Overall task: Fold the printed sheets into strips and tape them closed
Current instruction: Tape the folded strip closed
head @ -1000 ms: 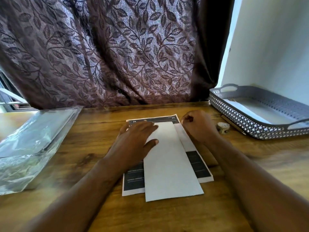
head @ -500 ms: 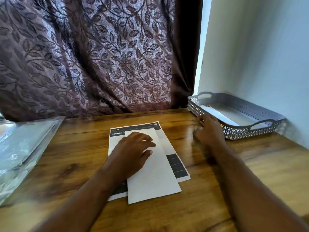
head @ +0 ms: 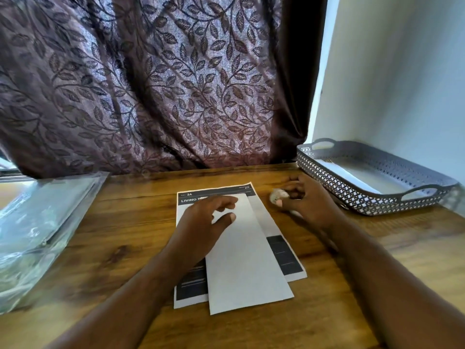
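Left hand (head: 201, 227), fingers loosely spread, pinned the folded white printed sheet (head: 246, 260) shut — right hand (head: 305, 205) pinched a small pale tape roll (head: 278, 195).

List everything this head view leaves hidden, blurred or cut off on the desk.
- Head view: the small pale object held in the right hand is motion-blurred; its kind is unclear.
- The printed sheet heading stops at "LIVING", covered by the left hand.
- The tray floor is partly hidden by its near wall.
- The plastic bag runs past the left edge; glare masks its contents.
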The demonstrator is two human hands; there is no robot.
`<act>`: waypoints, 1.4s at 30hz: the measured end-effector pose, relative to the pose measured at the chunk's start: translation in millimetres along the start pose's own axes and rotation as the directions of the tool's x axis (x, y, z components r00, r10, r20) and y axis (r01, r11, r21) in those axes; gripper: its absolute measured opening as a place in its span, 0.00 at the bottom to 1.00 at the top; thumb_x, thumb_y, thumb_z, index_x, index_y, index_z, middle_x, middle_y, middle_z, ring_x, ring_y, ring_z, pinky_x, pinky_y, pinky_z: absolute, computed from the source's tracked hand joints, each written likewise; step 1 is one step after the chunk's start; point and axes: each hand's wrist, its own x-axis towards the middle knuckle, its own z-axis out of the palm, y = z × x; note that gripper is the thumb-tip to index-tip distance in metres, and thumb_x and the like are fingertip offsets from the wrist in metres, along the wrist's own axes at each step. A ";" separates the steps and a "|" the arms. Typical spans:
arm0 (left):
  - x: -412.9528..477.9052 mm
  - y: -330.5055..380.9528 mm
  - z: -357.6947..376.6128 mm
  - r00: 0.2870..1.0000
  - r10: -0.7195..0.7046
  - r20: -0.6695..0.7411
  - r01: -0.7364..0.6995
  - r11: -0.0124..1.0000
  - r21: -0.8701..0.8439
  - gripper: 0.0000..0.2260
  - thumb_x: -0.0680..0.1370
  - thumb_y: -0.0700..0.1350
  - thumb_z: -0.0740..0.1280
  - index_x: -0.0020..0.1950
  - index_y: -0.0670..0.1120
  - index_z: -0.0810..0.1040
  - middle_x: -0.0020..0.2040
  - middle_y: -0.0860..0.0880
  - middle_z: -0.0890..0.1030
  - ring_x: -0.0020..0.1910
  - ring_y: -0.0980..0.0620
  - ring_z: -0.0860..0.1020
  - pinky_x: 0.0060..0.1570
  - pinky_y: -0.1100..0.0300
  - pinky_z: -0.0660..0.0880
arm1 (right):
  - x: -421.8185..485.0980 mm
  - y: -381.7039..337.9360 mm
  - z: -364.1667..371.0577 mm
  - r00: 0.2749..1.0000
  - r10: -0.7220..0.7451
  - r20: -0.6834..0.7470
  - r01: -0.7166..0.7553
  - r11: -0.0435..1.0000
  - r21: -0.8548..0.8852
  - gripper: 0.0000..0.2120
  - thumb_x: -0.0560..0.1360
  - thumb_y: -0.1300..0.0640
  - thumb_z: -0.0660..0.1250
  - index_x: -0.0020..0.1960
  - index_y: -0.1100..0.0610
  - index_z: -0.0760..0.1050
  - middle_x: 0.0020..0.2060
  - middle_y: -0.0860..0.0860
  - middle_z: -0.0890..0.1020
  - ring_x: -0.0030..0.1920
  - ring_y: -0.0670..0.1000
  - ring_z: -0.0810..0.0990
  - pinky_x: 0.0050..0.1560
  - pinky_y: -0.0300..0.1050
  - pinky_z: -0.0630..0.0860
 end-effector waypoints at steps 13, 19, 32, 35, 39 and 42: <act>7.6 -7.5 -2.6 0.997 -0.077 -0.009 0.074 0.975 -0.209 0.09 0.75 0.50 0.73 0.52 0.61 0.78 0.45 0.64 0.82 0.44 0.62 0.81 0.43 0.63 0.82 | -4.3 -24.3 43.9 0.931 -0.230 0.285 0.130 0.935 0.330 0.31 0.68 0.59 0.81 0.67 0.50 0.74 0.56 0.48 0.86 0.57 0.50 0.85 0.57 0.48 0.82; 8.5 -2.8 -7.0 0.993 -0.099 -0.070 0.076 0.957 -0.281 0.09 0.72 0.53 0.73 0.51 0.55 0.81 0.43 0.58 0.84 0.42 0.57 0.82 0.41 0.57 0.83 | -5.2 -27.6 40.5 0.918 -0.268 0.292 0.129 0.899 0.418 0.31 0.67 0.59 0.81 0.66 0.47 0.75 0.57 0.50 0.86 0.57 0.52 0.85 0.56 0.45 0.82; 4.1 -0.9 -8.9 0.983 0.042 -0.177 -0.048 0.998 -0.029 0.02 0.78 0.46 0.72 0.49 0.49 0.83 0.39 0.65 0.78 0.41 0.66 0.78 0.33 0.73 0.74 | -9.3 -33.0 50.7 0.918 -0.302 0.258 0.206 0.918 0.340 0.27 0.68 0.59 0.81 0.63 0.44 0.76 0.55 0.44 0.86 0.55 0.47 0.85 0.49 0.37 0.81; 3.0 -0.1 -9.0 0.980 0.084 -0.183 -0.086 0.996 -0.007 0.01 0.79 0.44 0.71 0.50 0.49 0.82 0.40 0.64 0.78 0.40 0.64 0.80 0.34 0.72 0.75 | -8.5 -31.8 50.8 0.919 -0.296 0.262 0.193 0.914 0.356 0.29 0.69 0.61 0.80 0.64 0.42 0.75 0.55 0.46 0.85 0.55 0.48 0.85 0.50 0.39 0.82; 4.9 -0.2 -8.4 0.990 -0.031 -0.135 0.005 0.982 -0.186 0.01 0.81 0.43 0.66 0.51 0.50 0.77 0.43 0.55 0.83 0.40 0.58 0.84 0.30 0.64 0.79 | -7.5 -31.9 46.2 0.923 -0.269 0.276 0.133 0.895 0.426 0.32 0.68 0.63 0.80 0.66 0.43 0.74 0.53 0.49 0.86 0.56 0.51 0.85 0.51 0.41 0.82; 6.6 0.7 -8.9 0.987 -0.143 -0.079 0.104 0.921 -0.376 0.02 0.82 0.42 0.64 0.51 0.47 0.76 0.43 0.50 0.84 0.38 0.51 0.86 0.29 0.61 0.79 | -8.8 -33.3 44.2 0.919 -0.261 0.295 0.101 0.880 0.464 0.34 0.66 0.60 0.81 0.68 0.44 0.73 0.54 0.52 0.86 0.57 0.53 0.85 0.53 0.44 0.82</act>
